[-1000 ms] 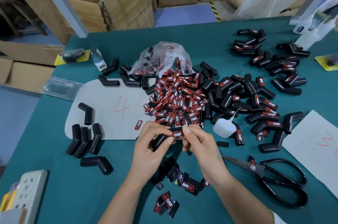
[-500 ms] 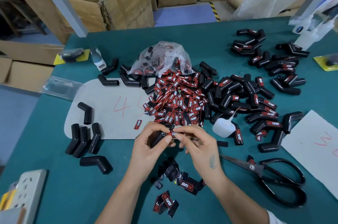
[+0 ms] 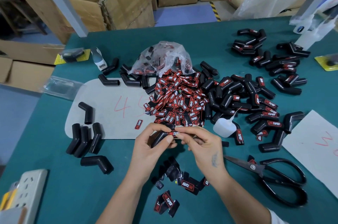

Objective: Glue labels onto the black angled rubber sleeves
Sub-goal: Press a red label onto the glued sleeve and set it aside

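Change: since a second ago my hands have drawn closer together over the sleeve, and my right wrist has rolled so the back of that hand now faces up; the things on the surface lie where they did.
Sleeve: the black angled sleeve (image 3: 159, 136) is off the surface, just on my side of the label heap, its ribbed leg slanting down toward my left palm.
Label: a red-and-black label (image 3: 173, 133) lies on the sleeve's upper leg, its lettering partly covered by my fingers.
Left hand: my left hand (image 3: 149, 147) is curled round the sleeve, thumb tip pressed beside the label.
Right hand: my right hand (image 3: 204, 146) pinches the label's end against the sleeve with thumb and forefinger.
Label heap: the label heap (image 3: 178, 103) spills from a clear plastic bag (image 3: 161, 57) at its far edge.
Glue bottle: the small white glue bottle (image 3: 224, 128) stands just right of the label heap, nozzle tilted up and right.
Labelled sleeves: the labelled sleeves (image 3: 256, 99) are piled right of the label heap, touching it.
Bare sleeves: the bare sleeves (image 3: 84, 137) lie well left of the label heap, some on the grey card (image 3: 109, 106) marked in red.
Scissors: the black scissors (image 3: 270, 176) lie right of the label heap and nearer to me, blades pointing at my right wrist.
Loose labels: the loose labels (image 3: 184, 183) lie between my forearms, on my side of the label heap.
Surface: the green surface (image 3: 64, 187) carries it all.
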A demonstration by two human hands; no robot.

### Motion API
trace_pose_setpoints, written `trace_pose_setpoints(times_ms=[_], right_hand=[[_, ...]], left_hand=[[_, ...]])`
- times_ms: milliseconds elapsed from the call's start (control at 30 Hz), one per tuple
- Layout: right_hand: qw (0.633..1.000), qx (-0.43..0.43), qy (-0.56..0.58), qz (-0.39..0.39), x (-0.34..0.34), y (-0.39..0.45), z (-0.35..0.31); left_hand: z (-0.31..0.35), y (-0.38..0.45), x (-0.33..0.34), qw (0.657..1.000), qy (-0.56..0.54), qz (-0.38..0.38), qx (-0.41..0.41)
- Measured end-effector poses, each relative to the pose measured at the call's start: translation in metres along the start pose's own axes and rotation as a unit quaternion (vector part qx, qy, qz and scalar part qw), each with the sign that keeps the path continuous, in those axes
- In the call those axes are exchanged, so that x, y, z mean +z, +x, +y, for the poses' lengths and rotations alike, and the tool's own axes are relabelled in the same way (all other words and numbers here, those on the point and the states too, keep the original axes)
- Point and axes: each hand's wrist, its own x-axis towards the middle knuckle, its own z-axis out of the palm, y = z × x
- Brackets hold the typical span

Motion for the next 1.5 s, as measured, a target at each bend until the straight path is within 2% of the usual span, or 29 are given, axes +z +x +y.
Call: trace_pose_setpoints(times_ms=[267,567,733,1033,1233,1500], right_hand=[[1.0,-0.013,-0.011,-0.022,-0.002,0.0,0.0],[0.999,0.026,0.023,-0.006,-0.002,0.0,-0.002],[0.999,0.034,0.024,0.009,-0.002,0.002,0.002],[0.997,0.007,-0.065,-0.041,-0.005,0.005,0.009],[0.994,0.021,-0.087,-0.059,-0.007,0.006,0.009],[0.997,0.058,-0.049,-0.035,-0.009,0.008,0.003]], left_hand=[[-0.004,0.0,-0.002,0.992,0.096,0.001,0.084],[-0.004,0.002,-0.006,0.992,0.084,0.014,0.088],[-0.008,0.0,-0.001,0.99,0.097,0.047,0.094],[-0.012,0.001,-0.005,0.987,0.125,0.028,0.102],[-0.018,0.002,-0.008,0.969,0.199,0.035,0.14],[-0.018,0.004,-0.008,0.969,0.196,0.041,0.146]])
